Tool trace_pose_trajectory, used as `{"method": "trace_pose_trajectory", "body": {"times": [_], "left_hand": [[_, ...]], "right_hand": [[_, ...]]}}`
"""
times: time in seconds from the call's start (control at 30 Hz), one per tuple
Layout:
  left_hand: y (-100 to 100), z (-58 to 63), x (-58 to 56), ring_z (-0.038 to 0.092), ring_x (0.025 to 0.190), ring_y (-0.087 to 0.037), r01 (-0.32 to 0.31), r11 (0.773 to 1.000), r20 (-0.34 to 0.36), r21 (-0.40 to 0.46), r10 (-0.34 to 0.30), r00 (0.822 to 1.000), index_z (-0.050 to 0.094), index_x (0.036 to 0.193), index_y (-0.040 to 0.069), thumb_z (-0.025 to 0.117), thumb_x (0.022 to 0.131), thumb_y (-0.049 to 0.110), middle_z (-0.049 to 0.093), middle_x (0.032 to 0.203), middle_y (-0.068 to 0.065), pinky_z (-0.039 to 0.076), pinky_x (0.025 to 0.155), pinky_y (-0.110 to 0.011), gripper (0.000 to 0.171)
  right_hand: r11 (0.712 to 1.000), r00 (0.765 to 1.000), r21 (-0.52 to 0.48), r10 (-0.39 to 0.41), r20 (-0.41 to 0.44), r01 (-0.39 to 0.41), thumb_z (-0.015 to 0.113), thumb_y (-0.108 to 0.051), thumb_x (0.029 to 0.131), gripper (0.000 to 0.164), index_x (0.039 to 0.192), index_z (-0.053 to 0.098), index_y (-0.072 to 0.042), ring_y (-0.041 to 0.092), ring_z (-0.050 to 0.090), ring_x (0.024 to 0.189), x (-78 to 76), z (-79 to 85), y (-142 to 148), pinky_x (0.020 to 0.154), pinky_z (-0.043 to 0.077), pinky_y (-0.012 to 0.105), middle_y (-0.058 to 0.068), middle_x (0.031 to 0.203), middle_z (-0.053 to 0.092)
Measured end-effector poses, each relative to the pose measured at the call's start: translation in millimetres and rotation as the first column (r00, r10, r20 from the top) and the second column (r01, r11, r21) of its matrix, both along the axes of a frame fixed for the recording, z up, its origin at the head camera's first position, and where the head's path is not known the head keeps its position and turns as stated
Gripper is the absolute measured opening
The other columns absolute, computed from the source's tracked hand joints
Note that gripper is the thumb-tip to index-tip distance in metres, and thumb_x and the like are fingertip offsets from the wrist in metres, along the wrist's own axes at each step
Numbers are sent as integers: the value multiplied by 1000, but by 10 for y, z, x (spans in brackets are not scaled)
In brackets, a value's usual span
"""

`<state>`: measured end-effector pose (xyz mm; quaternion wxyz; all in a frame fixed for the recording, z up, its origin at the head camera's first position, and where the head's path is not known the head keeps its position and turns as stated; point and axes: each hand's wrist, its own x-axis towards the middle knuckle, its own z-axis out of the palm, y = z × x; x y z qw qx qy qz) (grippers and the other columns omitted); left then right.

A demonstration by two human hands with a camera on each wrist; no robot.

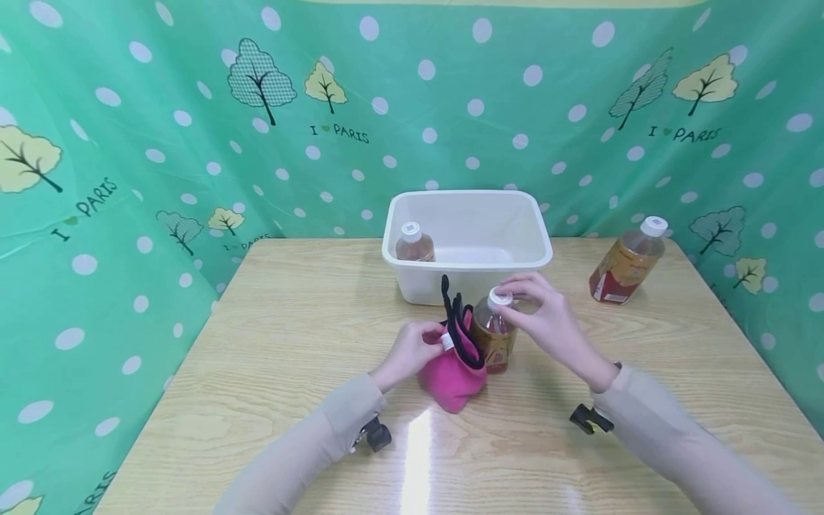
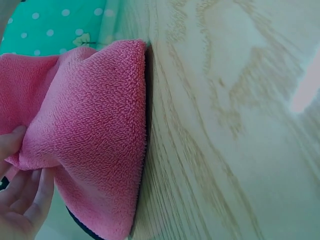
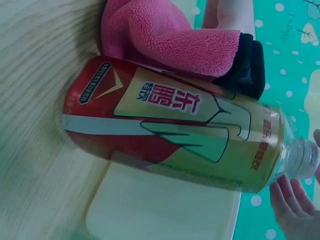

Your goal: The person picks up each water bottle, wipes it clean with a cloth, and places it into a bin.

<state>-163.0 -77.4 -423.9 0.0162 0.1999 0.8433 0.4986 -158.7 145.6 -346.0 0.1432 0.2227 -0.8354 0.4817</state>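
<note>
Bunched up on the table, a pink towel (image 1: 453,380) with black edging is pinched between the thumb and fingers of my left hand (image 1: 412,350). A small white tag shows at those fingertips. Right beside the towel stands a drink bottle (image 3: 165,120) with a red and gold label and a white cap. My right hand (image 1: 543,311) pinches this bottle around the cap, thumb on one side and fingers on the other. In the left wrist view the towel (image 2: 100,115) fills much of the left half, with several fingertips on its fold.
Behind the hands stands a white plastic bin (image 1: 450,282), with another capped bottle (image 1: 415,247) inside at its left. A third bottle (image 1: 626,265) leans at the back right of the wooden table (image 1: 290,307). A green dotted cloth (image 1: 425,93) hangs behind.
</note>
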Motion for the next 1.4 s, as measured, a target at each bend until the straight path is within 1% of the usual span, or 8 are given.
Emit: {"method": "trace_pose_trajectory", "body": {"times": [0.23,0.37,0.43,0.53,0.6,0.73,1.0,1.4], "left_hand": [[-66,10,13,62,73,-19,-10,1000,-10,6,10,1000,63,91,-4,63,71,-4,65,85,-15,50,66,-18,20],[-77,55,37,61,72,-22,-6,1000,-28,27,6,1000,63,90,-6,63,71,-6,65,84,-16,50,64,-18,19],[-81,57,39,61,72,-22,-4,999,-34,33,5,999,63,89,-6,63,71,-7,65,84,-17,50,64,-17,19],[-86,63,40,61,73,-22,-4,999,-33,33,5,999,63,90,-6,63,71,-6,65,85,-16,50,65,-18,19],[-94,19,17,61,73,-21,-7,1000,-24,29,8,1000,64,90,-4,63,71,-5,65,85,-15,50,66,-18,19],[-103,40,24,61,73,-20,-14,1000,-15,24,14,1000,64,91,-4,63,71,-5,65,85,-15,50,66,-19,20],[-118,53,38,61,73,-21,-19,999,-27,38,20,999,64,90,-5,63,71,-6,65,85,-15,50,66,-19,19],[-124,60,48,61,75,-24,-32,997,1,65,32,999,64,91,-5,65,71,-6,65,86,-16,52,66,-23,20]], "right_hand": [[999,999,-2,-44,-27,44,73,-6,69,24,91,64,-2,16,55,82,32,48,-64,72,51,23,8,95,56],[999,999,-3,-43,-29,43,72,-1,69,23,90,64,1,16,55,80,88,138,-99,70,50,17,9,94,57],[999,999,0,-41,-33,41,71,0,69,22,90,64,1,15,55,80,87,130,-90,71,49,16,8,94,58],[1000,999,-7,-28,-42,27,73,-5,69,23,92,66,-4,10,56,82,17,13,-31,72,50,19,3,95,59],[1000,999,-2,-23,-48,23,72,-5,70,23,92,67,-5,9,56,83,11,-1,-17,72,50,18,3,96,60],[1000,999,-1,3,-48,-3,71,-5,71,22,93,67,-6,7,56,86,0,-10,11,74,50,22,1,97,61],[996,995,18,92,-29,-91,69,-4,73,24,97,66,-3,4,53,99,1,9,88,86,41,12,7,104,62],[985,987,71,151,52,-155,65,-8,79,27,105,64,-6,5,50,107,-2,54,165,90,37,12,5,112,61]]}}
